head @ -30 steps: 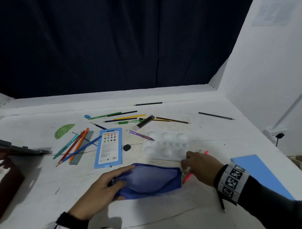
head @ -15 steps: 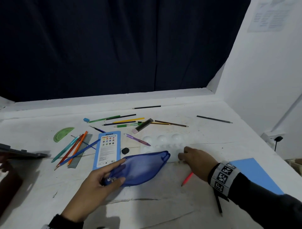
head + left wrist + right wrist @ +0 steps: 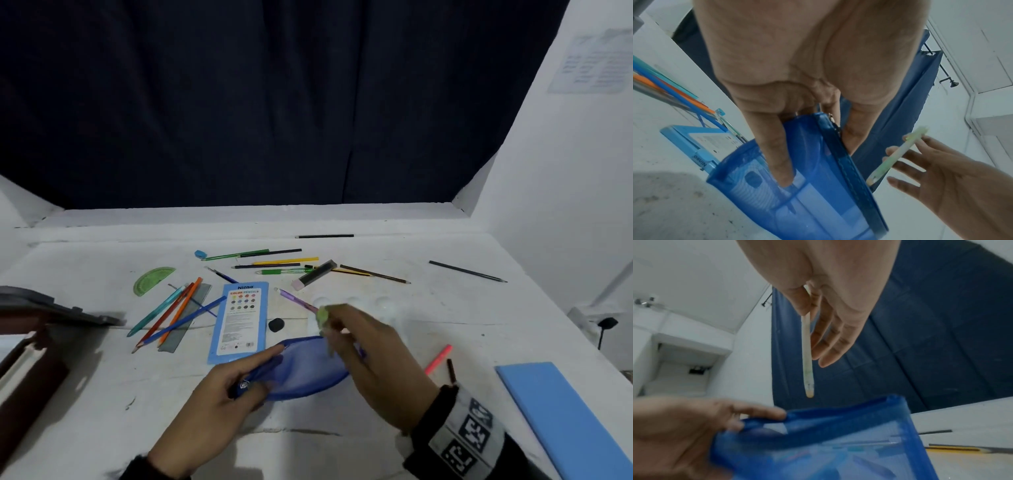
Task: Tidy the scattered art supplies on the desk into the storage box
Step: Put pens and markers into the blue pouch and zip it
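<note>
blurring pale pen (image 3: 323, 320), pouch (image 3: 305, 371) half hidden

Pale green pen (image 3: 323, 320): motion-blurred in head view, markings unreadable. White plastic paint palette (image 3: 383, 303): largely hidden behind right hand (image 3: 373, 363). Light blue flat board (image 3: 561, 414): cut by right frame edge. Dark brown case (image 3: 24, 370): cut by left edge, contents indiscernible. Wall notice (image 3: 594, 61): text illegible.
</note>
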A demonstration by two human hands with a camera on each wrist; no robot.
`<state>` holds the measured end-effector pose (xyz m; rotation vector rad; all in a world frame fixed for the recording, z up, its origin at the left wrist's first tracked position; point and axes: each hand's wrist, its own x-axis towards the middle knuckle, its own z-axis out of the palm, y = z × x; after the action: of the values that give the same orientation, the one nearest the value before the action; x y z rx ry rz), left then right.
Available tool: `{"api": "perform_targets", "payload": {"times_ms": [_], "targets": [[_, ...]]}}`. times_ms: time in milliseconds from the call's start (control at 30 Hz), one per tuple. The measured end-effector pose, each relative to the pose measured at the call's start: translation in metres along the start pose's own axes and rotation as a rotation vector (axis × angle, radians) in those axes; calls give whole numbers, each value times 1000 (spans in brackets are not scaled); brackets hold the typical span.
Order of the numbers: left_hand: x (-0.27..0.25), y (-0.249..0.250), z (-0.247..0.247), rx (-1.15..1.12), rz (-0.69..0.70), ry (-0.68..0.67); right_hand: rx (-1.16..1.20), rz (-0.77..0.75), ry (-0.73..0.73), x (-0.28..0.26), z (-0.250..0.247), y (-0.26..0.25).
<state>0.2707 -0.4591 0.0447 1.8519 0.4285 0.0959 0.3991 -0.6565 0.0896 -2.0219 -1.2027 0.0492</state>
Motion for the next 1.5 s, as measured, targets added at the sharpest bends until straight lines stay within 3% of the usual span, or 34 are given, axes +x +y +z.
{"api": "perform_targets", "payload": {"times_ms": [100, 267, 433, 533, 667, 733, 1033, 1167, 1267, 1367, 1433, 1500], "targets": [[-8, 4, -4, -168, -60, 30, -214, -99, -126, 5, 16, 5], [-22, -1, -26, -219, -79, 73, -110, -76, 76, 31, 13, 4], [-35, -13, -57, -172, -66, 114, -135, -42, 122, 74, 26, 41], [-41, -21, -75, -118, -43, 118, -216, 112, -29, 98, 43, 66], [-48, -27, -97, -63, -36, 141, -508, 243, -379, 126, 72, 81], [-50, -30, -108, -61, -39, 149, -602, 277, -452, 137, 85, 84], [-50, -42, -131, -6, -4, 73, -695, 347, -390, 158, 110, 82], [-48, -48, -136, -105, -54, 66, -671, 398, -326, 163, 103, 67], [-44, -56, -143, -126, -69, 41, -537, 337, -168, 170, 94, 50], [-37, -60, -145, -153, -77, 48, -325, 58, -20, 174, 90, 19], [-32, -61, -145, -181, -81, 42, -188, -120, -66, 169, 90, -13], [-26, -62, -146, -188, -76, 34, -58, -167, -161, 159, 93, -40]]}}
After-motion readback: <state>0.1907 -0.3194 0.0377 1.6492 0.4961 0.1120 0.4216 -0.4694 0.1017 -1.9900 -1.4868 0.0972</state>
